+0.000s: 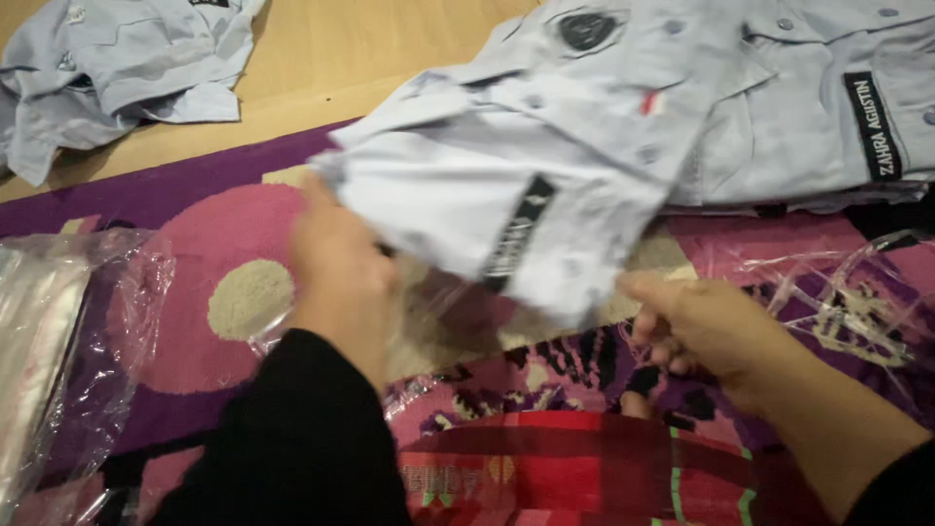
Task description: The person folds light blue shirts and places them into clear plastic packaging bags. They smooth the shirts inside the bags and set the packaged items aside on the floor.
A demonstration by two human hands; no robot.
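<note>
Above the purple and pink rug, a folded light grey shirt is hanging in the air between two hands. It is soft cloth, folded into a flat, blocky shape, with small round buttons and a thin black patch on the front. The left hand is gripping the shirt's left edge, fingers closed on the cloth. The right hand is pinching the lower right corner with curled fingers. Both arms are wearing black sleeves. A clear, shiny plastic bag is lying crinkled under the shirt. Another grey shirt is resting flat just behind it, partly under it. A third grey shirt is sitting bunched up on the smooth wooden floor, well apart. More crinkly clear plastic is lying at the far left
</note>
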